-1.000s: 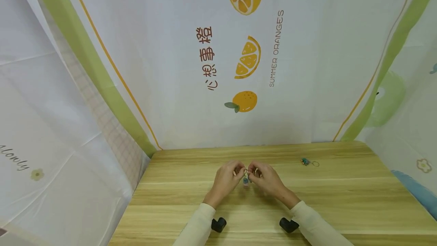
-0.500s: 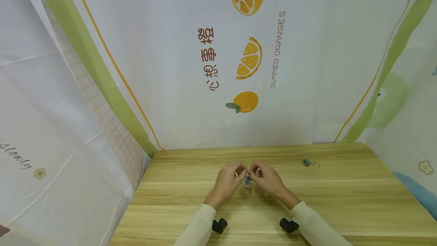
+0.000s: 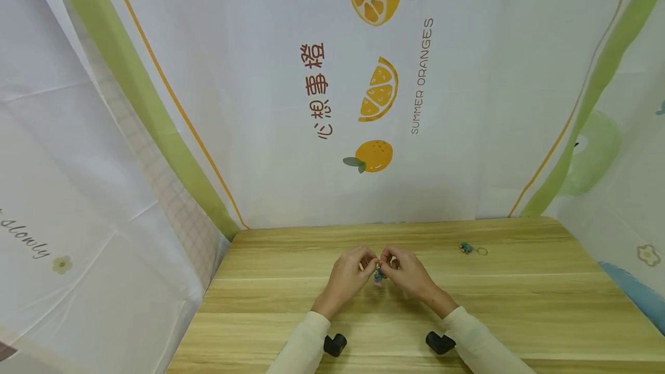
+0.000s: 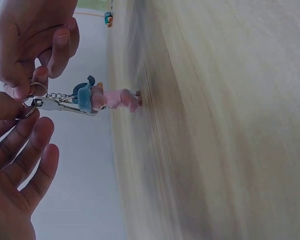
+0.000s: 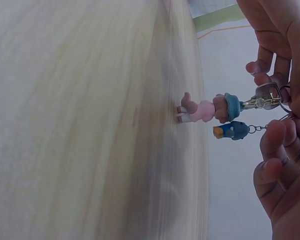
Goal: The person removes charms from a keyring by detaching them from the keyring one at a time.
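Two hands work a key ring above a wooden table

The left hand (image 3: 347, 275) and right hand (image 3: 410, 273) pinch the key ring (image 4: 34, 100) at mid-table; its pink figurine (image 5: 202, 110) touches the table (image 3: 519, 305). Another keychain (image 3: 470, 249) lies far right.

The wooden table (image 5: 90, 120) fills the left and centre of the frame, blurred, its edge running top to bottom. A pink figurine (image 5: 202, 110) with a blue cap hangs from a metal clasp (image 5: 262, 100), its feet touching the table near frame centre. Just below it in the frame, a small blue charm (image 5: 232, 131) with an orange end hangs on a short chain, clear of the table. At the right edge, two hands pinch the ring: one (image 5: 277, 45) at upper right, the other (image 5: 285, 175) at lower right.
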A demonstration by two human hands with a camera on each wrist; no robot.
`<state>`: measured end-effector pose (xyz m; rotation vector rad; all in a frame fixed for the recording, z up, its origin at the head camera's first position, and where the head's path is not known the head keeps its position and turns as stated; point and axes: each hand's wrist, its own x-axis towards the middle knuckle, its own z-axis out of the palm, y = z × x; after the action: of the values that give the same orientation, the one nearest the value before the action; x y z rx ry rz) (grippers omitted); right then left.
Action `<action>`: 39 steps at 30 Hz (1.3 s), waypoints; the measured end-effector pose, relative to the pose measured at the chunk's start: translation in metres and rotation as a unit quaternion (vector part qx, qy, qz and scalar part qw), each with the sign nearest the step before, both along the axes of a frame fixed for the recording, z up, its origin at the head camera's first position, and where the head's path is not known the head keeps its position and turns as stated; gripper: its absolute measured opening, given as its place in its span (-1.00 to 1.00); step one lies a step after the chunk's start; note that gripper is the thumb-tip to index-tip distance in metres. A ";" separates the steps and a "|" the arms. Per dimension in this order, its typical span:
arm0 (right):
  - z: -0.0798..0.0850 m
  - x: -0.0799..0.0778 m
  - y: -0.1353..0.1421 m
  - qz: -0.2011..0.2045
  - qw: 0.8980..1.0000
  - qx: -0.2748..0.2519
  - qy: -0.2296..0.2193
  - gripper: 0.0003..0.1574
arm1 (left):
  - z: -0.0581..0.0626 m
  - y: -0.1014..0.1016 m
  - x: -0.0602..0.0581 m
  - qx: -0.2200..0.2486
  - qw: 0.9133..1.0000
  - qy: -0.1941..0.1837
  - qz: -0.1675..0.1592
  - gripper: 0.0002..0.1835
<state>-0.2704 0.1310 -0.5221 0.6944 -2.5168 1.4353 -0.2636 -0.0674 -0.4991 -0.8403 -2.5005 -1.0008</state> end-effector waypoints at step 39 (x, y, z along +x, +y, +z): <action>0.005 0.001 -0.002 -0.007 1.000 -0.004 0.010 -0.87 | 0.005 -0.002 0.000 0.004 1.000 0.017 0.006 -0.93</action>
<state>-0.2695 0.1286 -0.5172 0.6838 -2.4960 1.4251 -0.2632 -0.0698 -0.4942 -0.8320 -2.4681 -0.9836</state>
